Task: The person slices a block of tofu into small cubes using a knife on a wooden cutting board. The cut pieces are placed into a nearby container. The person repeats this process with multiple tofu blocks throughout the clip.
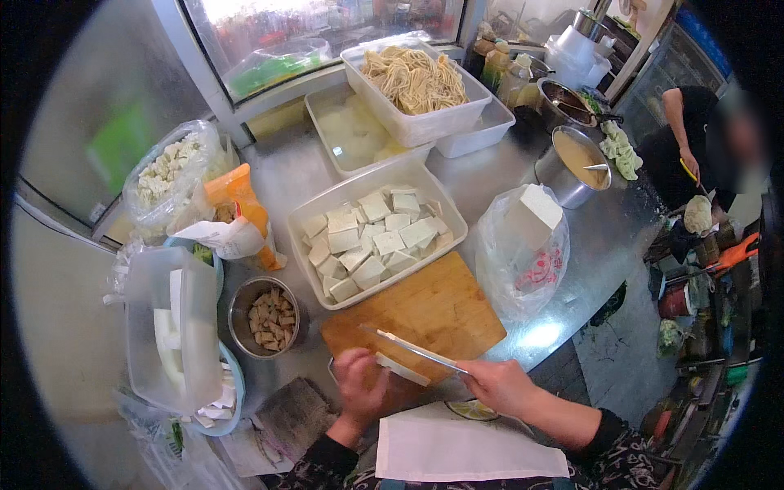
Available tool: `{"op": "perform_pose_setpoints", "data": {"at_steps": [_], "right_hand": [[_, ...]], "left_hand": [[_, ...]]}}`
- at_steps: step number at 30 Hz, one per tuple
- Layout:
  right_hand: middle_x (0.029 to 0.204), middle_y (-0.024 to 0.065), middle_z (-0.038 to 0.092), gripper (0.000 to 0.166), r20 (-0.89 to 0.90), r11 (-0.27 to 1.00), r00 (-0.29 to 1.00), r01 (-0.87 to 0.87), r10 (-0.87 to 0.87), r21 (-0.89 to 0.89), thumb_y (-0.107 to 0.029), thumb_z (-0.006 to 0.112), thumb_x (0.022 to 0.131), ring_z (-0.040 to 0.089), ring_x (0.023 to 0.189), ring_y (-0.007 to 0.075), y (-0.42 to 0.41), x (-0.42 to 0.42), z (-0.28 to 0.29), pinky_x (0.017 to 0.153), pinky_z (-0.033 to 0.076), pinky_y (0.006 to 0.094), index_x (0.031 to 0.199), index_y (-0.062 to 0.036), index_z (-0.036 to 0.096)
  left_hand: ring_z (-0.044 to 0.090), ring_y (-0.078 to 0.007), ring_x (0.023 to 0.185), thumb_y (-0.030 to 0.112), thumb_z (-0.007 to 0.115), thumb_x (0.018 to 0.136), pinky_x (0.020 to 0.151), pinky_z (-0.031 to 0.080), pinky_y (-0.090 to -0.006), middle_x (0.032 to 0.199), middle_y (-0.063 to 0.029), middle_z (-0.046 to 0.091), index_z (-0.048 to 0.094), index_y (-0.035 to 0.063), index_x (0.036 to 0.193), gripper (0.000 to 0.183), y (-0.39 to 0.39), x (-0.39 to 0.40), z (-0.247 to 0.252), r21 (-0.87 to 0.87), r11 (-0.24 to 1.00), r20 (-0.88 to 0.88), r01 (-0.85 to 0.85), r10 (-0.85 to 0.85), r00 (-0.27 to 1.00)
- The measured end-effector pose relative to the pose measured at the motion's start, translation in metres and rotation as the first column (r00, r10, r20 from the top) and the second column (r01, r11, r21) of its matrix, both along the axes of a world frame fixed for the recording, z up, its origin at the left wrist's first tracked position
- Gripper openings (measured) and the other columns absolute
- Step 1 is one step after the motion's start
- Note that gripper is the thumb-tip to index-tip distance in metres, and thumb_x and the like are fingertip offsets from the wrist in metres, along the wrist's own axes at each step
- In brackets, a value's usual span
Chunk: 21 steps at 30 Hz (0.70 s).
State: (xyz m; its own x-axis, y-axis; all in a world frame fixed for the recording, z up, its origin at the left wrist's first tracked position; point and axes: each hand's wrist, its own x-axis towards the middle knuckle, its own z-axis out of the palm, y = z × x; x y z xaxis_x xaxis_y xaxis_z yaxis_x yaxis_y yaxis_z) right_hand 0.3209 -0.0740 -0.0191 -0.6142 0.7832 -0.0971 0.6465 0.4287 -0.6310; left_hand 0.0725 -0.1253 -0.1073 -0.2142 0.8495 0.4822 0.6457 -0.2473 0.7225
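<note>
My right hand [502, 389] grips a knife [422, 352] by its handle, the blade reaching left over a wooden cutting board [416, 306]. A pale strip, apparently white tofu [402, 370], lies below the blade at the board's near side. At the strip's left end is my left hand [361, 383], fingers curled and blurred; whether they pinch it is unclear. Just beyond the board, a clear plastic tub [456, 229] holds several cut tofu pieces [373, 236]. To the board's right, a tofu block [539, 208] rests in a clear plastic bag [520, 269].
Left of the board stands a metal bowl [233, 318] of brown chunks. A translucent tub [144, 331] sits farther left. Noodles [413, 79] fill a raised tub at the back. A steel pot [579, 196] of tan liquid is at right. Another person [680, 135] works beyond the table.
</note>
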Motion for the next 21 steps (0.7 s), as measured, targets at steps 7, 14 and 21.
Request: {"op": "perform_pose_setpoints", "data": {"at_steps": [7, 14, 21], "right_hand": [[0.096, 0.0044, 0.067, 0.037, 0.235, 0.78, 0.944, -0.326, 0.233, 0.534, -0.008, 0.065, 0.072, 0.064, 0.059, 0.0177, 0.088, 0.0, 0.049, 0.049, 0.051, 0.0306, 0.109, -0.0079, 0.06], [0.078, 0.0041, 0.057, 0.029, 0.419, 0.539, 0.86, -0.51, 0.292, 0.671, -0.015, 0.058, 0.075, 0.063, 0.059, 0.0154, 0.166, -0.025, 0.062, 0.048, 0.049, 0.0291, 0.102, -0.0043, 0.057], [0.091, 0.0003, 0.061, 0.027, 0.532, 0.399, 0.818, -0.573, 0.22, 0.716, -0.017, 0.059, 0.076, 0.06, 0.06, 0.0101, 0.201, -0.027, 0.054, 0.05, 0.046, 0.0253, 0.101, -0.009, 0.059]], "left_hand": [[0.054, -0.0313, 0.109, 0.013, 0.068, 0.081, 0.097, 0.041, -0.0405, 0.117, -0.0146, 0.058, 0.061, 0.0038, 0.108, 0.029, 0.099, -0.085, 0.112, 0.212, 0.977, -0.061, 0.033, -0.021, 0.998], [0.049, -0.0289, 0.123, 0.032, 0.067, 0.084, 0.101, 0.04, -0.0407, 0.129, -0.0107, 0.056, 0.058, 0.0097, 0.123, 0.045, 0.195, -0.039, 0.14, -0.142, 0.776, -0.33, 0.615, -0.623, 0.709], [0.045, -0.0306, 0.126, 0.023, 0.059, 0.089, 0.106, 0.035, -0.0394, 0.131, -0.0145, 0.052, 0.054, 0.0058, 0.127, 0.041, 0.244, -0.011, 0.095, -0.25, 0.609, -0.069, 0.752, -0.786, 0.614]]}}
